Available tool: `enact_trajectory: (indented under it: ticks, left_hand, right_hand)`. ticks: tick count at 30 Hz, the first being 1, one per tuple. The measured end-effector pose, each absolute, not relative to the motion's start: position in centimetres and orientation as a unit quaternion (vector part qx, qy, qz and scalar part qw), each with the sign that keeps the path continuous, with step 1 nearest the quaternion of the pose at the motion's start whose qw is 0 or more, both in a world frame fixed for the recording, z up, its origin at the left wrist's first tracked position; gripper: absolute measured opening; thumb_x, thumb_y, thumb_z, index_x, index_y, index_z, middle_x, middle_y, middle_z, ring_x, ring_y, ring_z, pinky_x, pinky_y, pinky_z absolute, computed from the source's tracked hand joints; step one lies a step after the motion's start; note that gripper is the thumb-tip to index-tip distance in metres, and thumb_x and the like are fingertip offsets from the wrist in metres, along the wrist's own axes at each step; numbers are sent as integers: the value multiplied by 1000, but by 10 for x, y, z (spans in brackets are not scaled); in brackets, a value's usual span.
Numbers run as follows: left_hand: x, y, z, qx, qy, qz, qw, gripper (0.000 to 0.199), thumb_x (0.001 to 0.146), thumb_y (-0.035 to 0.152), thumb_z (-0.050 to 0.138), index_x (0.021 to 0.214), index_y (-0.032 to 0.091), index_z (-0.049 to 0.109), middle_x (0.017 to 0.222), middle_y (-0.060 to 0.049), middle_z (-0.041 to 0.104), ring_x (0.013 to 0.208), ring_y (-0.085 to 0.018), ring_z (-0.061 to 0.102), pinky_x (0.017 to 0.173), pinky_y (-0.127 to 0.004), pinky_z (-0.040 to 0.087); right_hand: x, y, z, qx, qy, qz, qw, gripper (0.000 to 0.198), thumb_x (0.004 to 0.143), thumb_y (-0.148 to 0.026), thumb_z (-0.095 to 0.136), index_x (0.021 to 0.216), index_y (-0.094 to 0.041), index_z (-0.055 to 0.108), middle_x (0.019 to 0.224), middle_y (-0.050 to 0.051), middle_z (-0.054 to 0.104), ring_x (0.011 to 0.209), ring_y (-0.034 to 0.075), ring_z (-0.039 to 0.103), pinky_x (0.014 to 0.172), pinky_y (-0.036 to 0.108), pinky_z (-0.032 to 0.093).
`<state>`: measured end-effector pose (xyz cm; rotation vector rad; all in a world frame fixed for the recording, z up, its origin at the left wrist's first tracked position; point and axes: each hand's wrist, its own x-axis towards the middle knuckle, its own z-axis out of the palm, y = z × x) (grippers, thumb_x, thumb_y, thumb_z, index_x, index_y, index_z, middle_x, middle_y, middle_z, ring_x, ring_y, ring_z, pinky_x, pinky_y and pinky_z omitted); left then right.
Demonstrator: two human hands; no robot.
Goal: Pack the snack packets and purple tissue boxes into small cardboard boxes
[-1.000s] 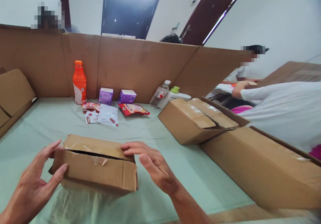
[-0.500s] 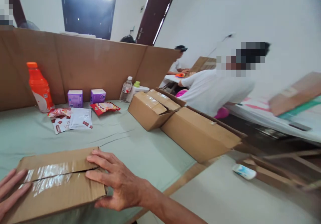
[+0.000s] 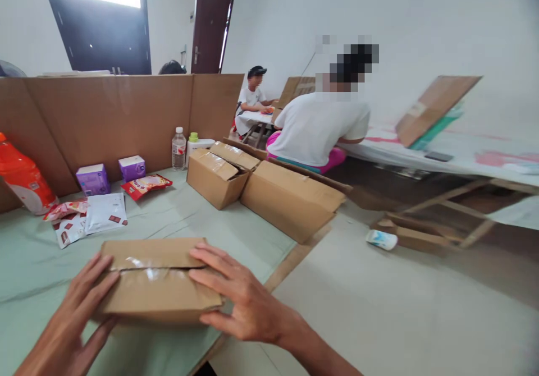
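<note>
Between my two hands is a small brown cardboard box [image 3: 162, 294], its top flaps nearly meeting at a dark slit with shiny clear tape across it. My left hand [image 3: 86, 308] grips the box's left end, fingers on top and thumb low on the front. At the opposite end, my right hand [image 3: 238, 294] has its fingers over the top edge and its thumb near the front corner. Whether the box rests on the green-covered table [image 3: 168, 213] or is slightly raised, I cannot tell.
Two cardboard boxes [image 3: 217, 177] [image 3: 290, 199] line the table's right edge. An orange bottle [image 3: 25, 177], purple packs [image 3: 92, 179], sachets [image 3: 106, 213], a red packet [image 3: 146, 185] and a clear bottle [image 3: 179, 148] stand before a cardboard screen [image 3: 126, 118]. A co-worker [image 3: 320, 126] sits beyond.
My view has swung to the right, so the background sits further left. Both hands and the box have shifted rightward together, and more of my left hand shows.
</note>
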<state>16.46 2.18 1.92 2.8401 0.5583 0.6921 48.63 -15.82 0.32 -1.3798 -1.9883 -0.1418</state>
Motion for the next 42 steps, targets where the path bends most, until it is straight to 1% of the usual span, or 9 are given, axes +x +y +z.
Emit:
enact_trajectory:
  ticks: [5,7,12,19,24,29,31,34,42]
  left_hand:
    - [330,29,18,963,21,202,178,65,90,5,58,152,24,47,167,-16,41,161,-36,28,127,-61,36]
    - [390,23,12,961,20,200,190,67,85,4,65,148,25,52,165,-14,45,159,-34,32,129,-58,36]
    - [463,-10,-21,953,68,221,195,86,86,10,68,162,18,28,174,-28,14,161,-42,25,125,-65,37]
    - [367,2,-70,974,75,157,148,84,76,7,73,153,20,44,169,-29,29,156,-46,35,119,-65,44]
    - [256,46,-70,967,185,150,88,71,85,15,67,153,24,48,169,-23,33,153,-42,41,117,-62,48]
    - [167,97,-63,926,334,172,37,53,93,29,59,145,17,57,165,-25,38,149,-44,45,117,-63,46]
    - [145,110,-67,909,377,176,26,49,95,34,58,140,14,61,160,-26,46,146,-45,49,115,-64,48]
    - [131,113,-80,896,406,177,23,43,97,36,56,133,14,67,150,-24,58,140,-42,55,113,-62,49]
    - [143,93,-100,884,428,187,30,39,96,28,60,133,19,67,152,-20,58,143,-38,52,120,-60,43]
  right_hand:
    - [553,-237,-8,-658,-658,-187,314,47,95,-33,70,140,-20,63,152,17,58,145,34,52,114,50,52]
    - [574,-255,-15,-695,-609,-241,297,44,98,-38,68,138,-21,64,149,16,60,140,34,57,111,51,53]
    - [613,-264,-31,-768,-481,-347,242,42,101,-53,57,126,-21,68,137,17,67,123,37,65,98,53,57]
    - [654,-230,-45,-788,-439,-362,235,54,100,-57,52,130,-15,66,135,21,66,125,38,61,104,56,53]
    - [642,-227,-46,-761,-438,-398,265,72,102,-61,51,151,-8,52,146,29,57,131,46,57,103,64,50]
    - [584,-208,-41,-717,-465,-414,313,41,102,-40,62,135,-17,66,147,23,60,130,43,62,105,60,49]
    - [558,-180,-51,-683,-554,-354,317,26,103,-37,59,119,-21,71,139,18,67,123,36,67,100,53,53]
    - [525,-120,-77,-649,-663,-246,281,25,103,-33,52,107,-23,75,133,14,71,118,30,68,97,47,55]
    - [495,72,-91,-711,-660,-183,160,48,88,-17,61,137,-15,66,151,18,59,133,31,56,105,43,49]
